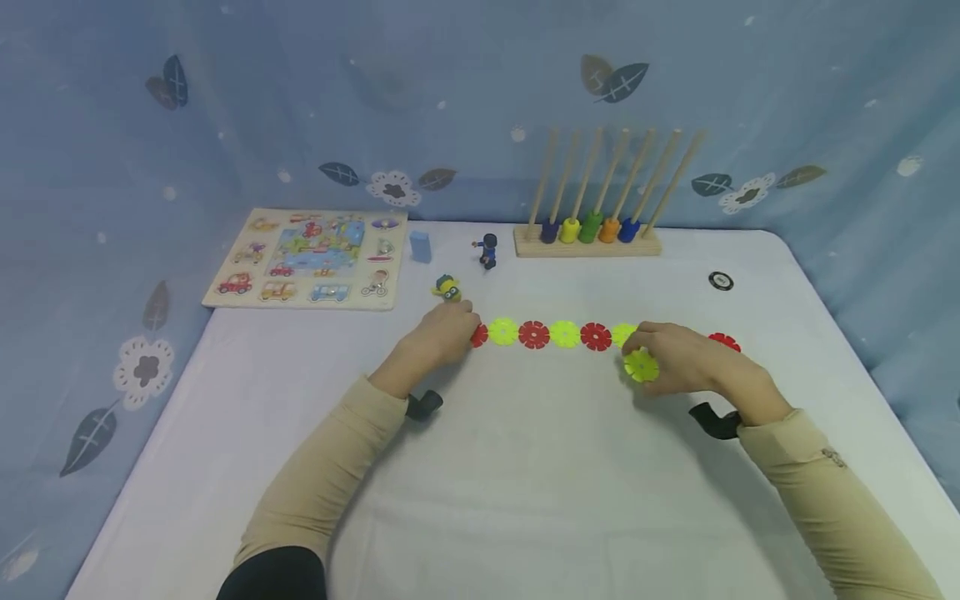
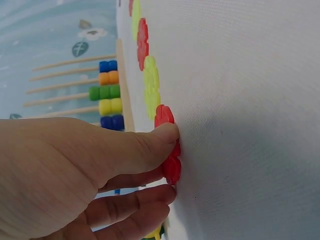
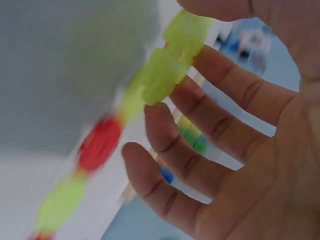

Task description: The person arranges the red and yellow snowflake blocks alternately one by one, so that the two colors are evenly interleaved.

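A row of flower-shaped plastic discs, alternately red and yellow-green, lies across the white table; one is a red disc (image 1: 534,335). At its left end my left hand (image 1: 442,332) pinches the end red disc (image 2: 172,170), thumb on the near face. My right hand (image 1: 678,358) holds a loose yellow-green disc (image 1: 642,365) between thumb and fingertips, beside the row's right end. In the right wrist view this held disc (image 3: 167,70) is blurred and overlaps the yellow-green disc (image 1: 622,334) ending the row. Another red disc (image 1: 724,342) shows beyond my right hand, partly hidden.
Behind the row stands a wooden peg rack (image 1: 588,248) with coloured beads. A picture puzzle board (image 1: 300,258) lies at back left. Near it are a blue block (image 1: 421,247), a small figure (image 1: 488,250) and a yellow toy (image 1: 447,287). A round black token (image 1: 721,281) lies right.
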### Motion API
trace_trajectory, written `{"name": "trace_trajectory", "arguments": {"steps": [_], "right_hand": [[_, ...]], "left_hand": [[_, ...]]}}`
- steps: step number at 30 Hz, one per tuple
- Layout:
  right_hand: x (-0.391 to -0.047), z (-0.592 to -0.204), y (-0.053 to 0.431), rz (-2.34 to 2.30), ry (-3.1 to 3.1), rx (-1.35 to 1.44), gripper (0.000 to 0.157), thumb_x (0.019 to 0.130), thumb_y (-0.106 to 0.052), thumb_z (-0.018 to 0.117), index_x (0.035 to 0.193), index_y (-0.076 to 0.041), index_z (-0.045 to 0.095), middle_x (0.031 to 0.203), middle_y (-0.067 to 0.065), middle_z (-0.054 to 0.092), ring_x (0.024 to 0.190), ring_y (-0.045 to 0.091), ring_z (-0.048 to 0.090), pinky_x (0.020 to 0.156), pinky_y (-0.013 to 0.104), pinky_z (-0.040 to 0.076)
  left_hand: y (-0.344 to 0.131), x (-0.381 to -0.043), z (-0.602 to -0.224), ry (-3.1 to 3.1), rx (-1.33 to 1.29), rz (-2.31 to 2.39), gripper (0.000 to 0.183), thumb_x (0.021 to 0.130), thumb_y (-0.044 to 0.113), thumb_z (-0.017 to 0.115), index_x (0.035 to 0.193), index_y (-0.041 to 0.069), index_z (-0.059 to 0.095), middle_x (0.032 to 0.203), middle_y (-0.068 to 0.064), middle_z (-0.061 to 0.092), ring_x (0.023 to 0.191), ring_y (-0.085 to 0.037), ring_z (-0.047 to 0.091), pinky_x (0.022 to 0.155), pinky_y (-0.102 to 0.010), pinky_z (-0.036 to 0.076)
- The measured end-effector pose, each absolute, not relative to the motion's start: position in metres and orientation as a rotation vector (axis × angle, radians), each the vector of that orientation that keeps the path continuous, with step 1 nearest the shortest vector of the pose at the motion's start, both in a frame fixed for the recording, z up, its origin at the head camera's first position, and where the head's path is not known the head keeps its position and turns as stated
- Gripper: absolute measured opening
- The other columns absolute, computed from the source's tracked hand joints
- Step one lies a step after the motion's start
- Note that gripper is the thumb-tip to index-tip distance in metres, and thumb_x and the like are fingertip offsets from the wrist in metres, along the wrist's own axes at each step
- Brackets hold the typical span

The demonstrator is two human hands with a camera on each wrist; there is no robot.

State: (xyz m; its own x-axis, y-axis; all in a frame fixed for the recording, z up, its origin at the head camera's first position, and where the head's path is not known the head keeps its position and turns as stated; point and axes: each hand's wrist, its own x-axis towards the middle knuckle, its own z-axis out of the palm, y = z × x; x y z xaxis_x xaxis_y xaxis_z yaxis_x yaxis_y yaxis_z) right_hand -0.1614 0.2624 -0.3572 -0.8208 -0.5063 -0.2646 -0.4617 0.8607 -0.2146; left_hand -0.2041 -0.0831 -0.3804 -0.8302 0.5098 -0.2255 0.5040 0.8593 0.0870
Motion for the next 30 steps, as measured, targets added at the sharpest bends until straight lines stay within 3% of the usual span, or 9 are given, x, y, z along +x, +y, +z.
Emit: {"name": "trace_trajectory", "arguments": {"steps": [6, 15, 24, 30], "right_hand": [[-0.163, -0.352, 0.328, -0.193, 2.763, -0.521, 0.046, 0.067, -0.017, 0.081, 0.109, -0.004, 0.067, 0.105, 0.011, 0.065, 0.090, 0.025, 0.057, 0.081, 0.047, 0.053], [-0.172, -0.350, 0.417, -0.091, 2.782, -0.251, 0.050, 0.069, -0.018, 0.079, 0.111, 0.004, 0.064, 0.105, 0.027, 0.064, 0.095, 0.038, 0.059, 0.079, 0.056, 0.049], [-0.196, -0.358, 0.429, -0.124, 2.735, -0.055, 0.063, 0.073, -0.032, 0.080, 0.123, 0.001, 0.059, 0.121, 0.031, 0.056, 0.105, 0.045, 0.048, 0.081, 0.065, 0.045], [-0.198, -0.362, 0.427, -0.148, 2.713, -0.054, 0.064, 0.074, -0.031, 0.081, 0.124, 0.002, 0.059, 0.123, 0.032, 0.055, 0.107, 0.046, 0.047, 0.083, 0.065, 0.045]], "left_hand": [[-0.088, -0.200, -0.383, 2.795, 0.760, 0.039, 0.023, 0.091, 0.013, 0.064, 0.112, 0.003, 0.065, 0.102, -0.007, 0.059, 0.089, -0.021, 0.055, 0.083, -0.034, 0.050], [-0.082, -0.206, -0.380, 2.789, 0.779, 0.042, 0.023, 0.092, 0.009, 0.060, 0.113, 0.002, 0.064, 0.103, -0.009, 0.059, 0.090, -0.022, 0.056, 0.082, -0.034, 0.050], [-0.081, -0.210, -0.370, 2.769, 0.751, 0.070, 0.026, 0.092, 0.010, 0.062, 0.116, 0.001, 0.064, 0.107, -0.010, 0.059, 0.093, -0.023, 0.055, 0.084, -0.035, 0.050], [-0.079, -0.209, -0.375, 2.756, 0.735, 0.084, 0.025, 0.091, 0.009, 0.062, 0.114, 0.001, 0.064, 0.107, -0.011, 0.060, 0.092, -0.023, 0.056, 0.083, -0.035, 0.050]]}}
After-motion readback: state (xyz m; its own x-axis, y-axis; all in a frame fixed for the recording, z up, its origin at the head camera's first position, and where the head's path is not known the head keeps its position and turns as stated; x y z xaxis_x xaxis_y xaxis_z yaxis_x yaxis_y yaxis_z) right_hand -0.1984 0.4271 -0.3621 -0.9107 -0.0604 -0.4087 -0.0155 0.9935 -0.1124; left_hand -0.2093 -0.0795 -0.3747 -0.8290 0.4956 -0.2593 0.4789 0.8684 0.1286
